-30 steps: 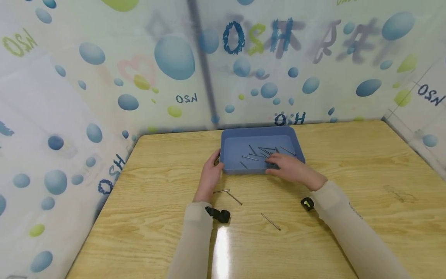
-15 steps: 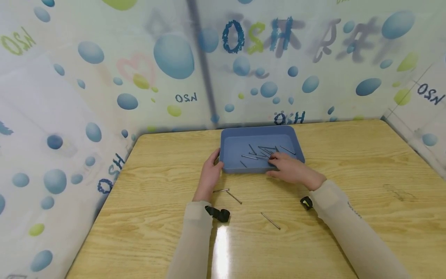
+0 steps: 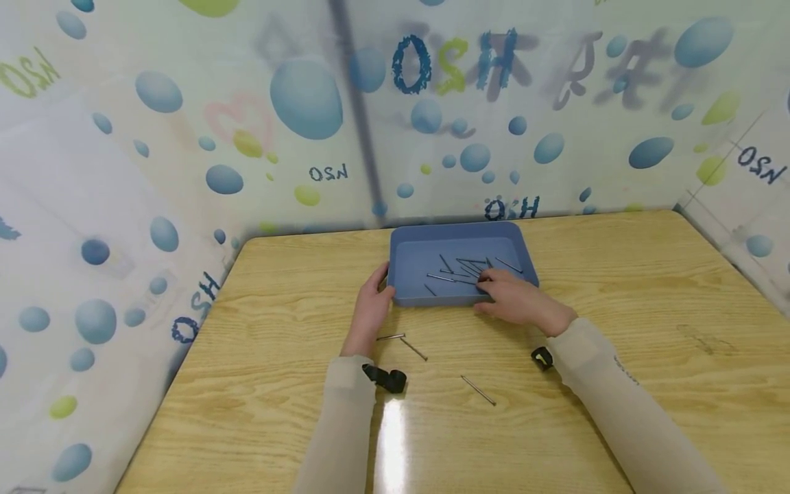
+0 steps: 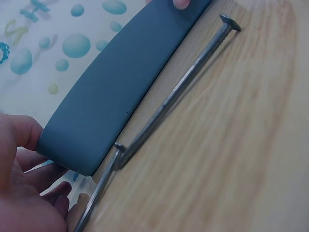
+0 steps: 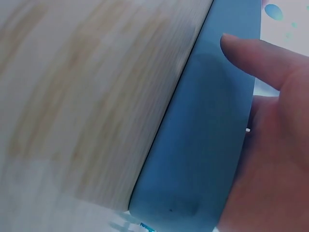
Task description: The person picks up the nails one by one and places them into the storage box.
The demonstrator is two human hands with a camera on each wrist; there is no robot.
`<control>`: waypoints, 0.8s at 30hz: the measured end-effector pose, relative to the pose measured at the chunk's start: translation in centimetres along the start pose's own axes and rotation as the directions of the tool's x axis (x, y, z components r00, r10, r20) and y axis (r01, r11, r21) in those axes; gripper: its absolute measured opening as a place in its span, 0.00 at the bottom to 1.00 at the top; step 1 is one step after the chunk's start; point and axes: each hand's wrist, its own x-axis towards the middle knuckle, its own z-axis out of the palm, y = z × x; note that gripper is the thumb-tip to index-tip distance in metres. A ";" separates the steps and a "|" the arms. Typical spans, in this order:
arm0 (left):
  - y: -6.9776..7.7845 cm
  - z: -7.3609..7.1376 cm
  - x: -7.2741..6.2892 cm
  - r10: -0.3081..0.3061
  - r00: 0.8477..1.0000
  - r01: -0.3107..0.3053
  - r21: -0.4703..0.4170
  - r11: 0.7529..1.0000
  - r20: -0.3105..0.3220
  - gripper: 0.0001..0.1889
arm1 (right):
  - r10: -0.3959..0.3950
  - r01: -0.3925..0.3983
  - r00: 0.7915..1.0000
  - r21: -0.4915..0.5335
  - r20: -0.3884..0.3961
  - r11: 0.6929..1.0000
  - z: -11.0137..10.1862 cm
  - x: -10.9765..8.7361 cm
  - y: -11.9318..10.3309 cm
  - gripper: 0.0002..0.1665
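A blue rectangular tray sits at the back of the table, with several metal nails lying loosely across its floor. My left hand grips the tray's front left corner; in the left wrist view its thumb and fingers bend around that end. Over the front wall reaches my right hand, fingertips down among the nails inside. The right wrist view puts its thumb in front of the outer wall, while the other fingertips are hidden behind it. Whether they hold a nail is not visible.
Two nails lie on the wooden table just right of my left wrist, one nail with its broad head showing. Another nail lies nearer the front. A patterned wall sheet stands behind the table.
My right fingertips have shifted slightly right inside the tray, and more of the nails beside them shows. My left hand stays at the corner.
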 end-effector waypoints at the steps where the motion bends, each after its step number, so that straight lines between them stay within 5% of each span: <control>1: 0.0 0.0 0.0 -0.001 1.000 0.001 0.000 1.000 0.000 0.29 | 0.005 -0.005 1.000 0.006 0.004 1.000 0.0 0.0 0.0 0.32; 18: -0.2 0.0 0.0 0.011 1.000 -0.011 -0.001 1.000 0.000 0.28 | 0.002 0.006 0.999 0.158 -0.053 0.987 -1.2 -0.2 -0.8 0.30; 24: -0.1 0.0 0.0 0.009 1.000 -0.009 -0.008 1.000 0.007 0.28 | -0.036 0.066 0.990 0.226 -0.134 0.972 -1.9 -0.2 -0.9 0.24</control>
